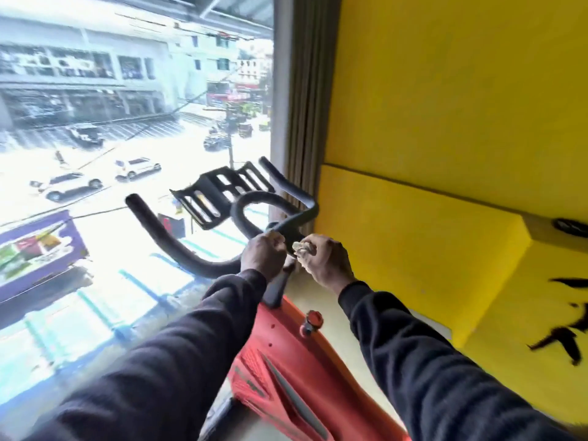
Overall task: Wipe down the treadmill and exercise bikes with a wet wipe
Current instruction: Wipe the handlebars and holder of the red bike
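Observation:
A red exercise bike (276,361) stands in front of me with black curved handlebars (178,246) and a black slotted tablet holder (219,194). My left hand (262,254) grips the handlebar near its centre, fingers curled round the bar. My right hand (324,261) pinches a crumpled pale wet wipe (302,248) against the centre part of the handlebars, just right of my left hand. Both arms wear dark sleeves.
A large window (127,122) fills the left, looking down on a street with cars. A grey curtain (308,90) hangs beside it. Yellow padded wall blocks (445,154) close off the right. A red knob (313,319) sticks out of the bike frame.

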`<action>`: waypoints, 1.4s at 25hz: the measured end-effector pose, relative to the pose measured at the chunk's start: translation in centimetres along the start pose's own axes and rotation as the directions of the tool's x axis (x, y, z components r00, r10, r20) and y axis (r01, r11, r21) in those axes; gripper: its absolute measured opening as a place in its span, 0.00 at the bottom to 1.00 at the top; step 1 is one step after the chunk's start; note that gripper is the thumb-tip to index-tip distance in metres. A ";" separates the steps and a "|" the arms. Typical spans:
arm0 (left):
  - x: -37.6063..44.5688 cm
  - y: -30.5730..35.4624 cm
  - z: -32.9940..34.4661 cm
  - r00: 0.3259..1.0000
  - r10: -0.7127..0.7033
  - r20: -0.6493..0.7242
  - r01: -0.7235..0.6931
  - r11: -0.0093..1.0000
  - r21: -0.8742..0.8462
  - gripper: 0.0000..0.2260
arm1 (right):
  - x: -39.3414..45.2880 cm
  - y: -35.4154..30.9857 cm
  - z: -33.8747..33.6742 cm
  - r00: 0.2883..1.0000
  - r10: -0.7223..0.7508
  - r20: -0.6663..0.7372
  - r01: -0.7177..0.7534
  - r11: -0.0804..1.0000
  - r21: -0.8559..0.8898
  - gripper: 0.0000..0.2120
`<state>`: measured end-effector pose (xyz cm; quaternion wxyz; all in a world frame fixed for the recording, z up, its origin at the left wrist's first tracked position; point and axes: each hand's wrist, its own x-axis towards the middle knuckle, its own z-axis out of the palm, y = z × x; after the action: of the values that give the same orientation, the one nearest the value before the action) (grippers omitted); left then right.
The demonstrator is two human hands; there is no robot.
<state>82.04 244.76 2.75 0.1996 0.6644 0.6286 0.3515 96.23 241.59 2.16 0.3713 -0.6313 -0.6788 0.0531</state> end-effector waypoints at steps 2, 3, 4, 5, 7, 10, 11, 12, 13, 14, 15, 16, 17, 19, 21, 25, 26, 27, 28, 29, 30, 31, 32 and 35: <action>1.8 -2.6 -4.6 0.995 -0.010 -0.095 0.011 1.000 0.010 0.10 | 2.5 -4.6 2.3 0.998 -0.060 0.006 0.060 0.997 0.041 0.07; 2.5 -3.9 -6.6 0.991 -0.014 -0.136 0.016 1.000 0.013 0.10 | 3.6 -6.6 3.4 0.997 -0.075 0.014 0.074 0.996 0.041 0.06; 3.3 -5.2 -8.1 0.984 -0.012 -0.178 0.017 1.000 0.026 0.10 | 4.6 -8.2 4.6 0.996 -0.091 0.025 0.090 0.995 0.042 0.06; 4.0 -6.4 -9.3 0.976 -0.005 -0.220 0.016 0.999 0.052 0.09 | 5.5 -9.5 5.6 0.994 -0.104 0.038 0.102 0.993 0.054 0.07; 5.5 -8.8 -10.8 0.955 0.006 -0.297 0.029 0.993 0.115 0.07 | 7.5 -11.3 7.8 0.987 -0.144 0.078 0.138 0.987 0.079 0.09; 7.3 -11.6 -11.3 0.932 0.007 -0.362 0.092 0.963 0.255 0.10 | 10.6 -12.3 10.4 0.967 -0.214 0.140 0.206 0.976 0.072 0.09; 8.0 -12.5 -11.3 0.918 -0.010 -0.397 0.145 0.939 0.312 0.12 | 11.7 -12.6 11.3 0.958 -0.247 0.145 0.237 0.968 0.085 0.09; 8.7 -13.2 -11.3 0.897 -0.038 -0.441 0.211 0.913 0.349 0.15 | 12.9 -12.6 12.4 0.946 -0.293 0.138 0.279 0.954 0.108 0.10; 9.5 -13.6 -11.3 0.870 -0.071 -0.488 0.276 0.890 0.363 0.19 | 14.1 -12.9 13.4 0.931 -0.341 0.133 0.324 0.937 0.129 0.11; 10.2 -13.8 -11.3 0.847 -0.121 -0.517 0.338 0.874 0.349 0.23 | 15.3 -12.9 14.4 0.912 -0.384 0.144 0.363 0.919 0.152 0.11; 10.7 -13.7 -11.3 0.834 -0.189 -0.519 0.387 0.870 0.305 0.28 | 16.4 -12.9 15.2 0.897 -0.408 0.170 0.380 0.908 0.177 0.11; 11.4 -13.6 -11.2 0.820 -0.256 -0.511 0.422 0.875 0.238 0.32 | 17.7 -12.9 16.2 0.885 -0.424 0.194 0.386 0.899 0.205 0.11; 12.0 -13.3 -11.1 0.804 -0.329 -0.495 0.459 0.872 0.167 0.36 | 18.6 -13.0 16.9 0.876 -0.429 0.218 0.385 0.897 0.218 0.11; 13.1 -13.1 -11.0 0.753 -0.432 -0.496 0.532 0.843 0.075 0.37 | 20.5 -13.7 18.5 0.859 -0.454 0.239 0.396 0.883 0.252 0.11; 13.9 -13.2 -10.6 0.716 -0.459 -0.526 0.579 0.811 0.080 0.37 | 22.4 -14.8 20.0 0.832 -0.492 0.257 0.414 0.858 0.304 0.10; 14.8 -13.9 -10.9 0.697 -0.477 -0.536 0.628 0.767 0.133 0.39 | 24.9 -16.6 21.9 0.801 -0.498 0.332 0.375 0.850 0.370 0.06; 14.9 -14.1 -11.0 0.696 -0.475 -0.538 0.632 0.762 0.144 0.39 | 24.6 -16.2 21.8 0.773 -0.524 0.358 0.406 0.842 0.355 0.05; 14.9 -14.2 -11.0 0.699 -0.471 -0.538 0.632 0.759 0.157 0.39 | 24.3 -15.5 21.5 0.739 -0.548 0.393 0.425 0.831 0.360 0.04; 15.0 -14.3 -11.1 0.705 -0.466 -0.534 0.629 0.760 0.167 0.39 | 24.0 -14.7 21.1 0.703 -0.564 0.433 0.421 0.821 0.385 0.03; 15.1 -14.4 -11.1 0.714 -0.455 -0.532 0.620 0.764 0.178 0.39 | 23.9 -14.2 20.7 0.669 -0.577 0.469 0.412 0.812 0.413 0.04; 15.1 -14.5 -11.2 0.719 -0.444 -0.535 0.613 0.769 0.184 0.39 | 23.9 -14.2 20.4 0.649 -0.592 0.478 0.422 0.803 0.421 0.04; 15.0 -14.6 -11.2 0.720 -0.440 -0.536 0.609 0.772 0.184 0.38 | 24.3 -14.7 20.5 0.664 -0.591 0.459 0.423 0.802 0.421 0.04; 15.0 -14.6 -11.2 0.722 -0.443 -0.531 0.606 0.775 0.177 0.38 | 24.7 -15.4 20.9 0.708 -0.570 0.417 0.398 0.810 0.431 0.05; 14.8 -14.4 -11.1 0.730 -0.454 -0.511 0.606 0.775 0.176 0.37 | 24.3 -16.7 21.4 0.797 -0.509 0.325 0.375 0.839 0.394 0.06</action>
<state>63.46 259.08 3.23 0.0306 0.3796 0.8718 0.3082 72.15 268.61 6.46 0.3138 -0.3602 -0.8547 0.2032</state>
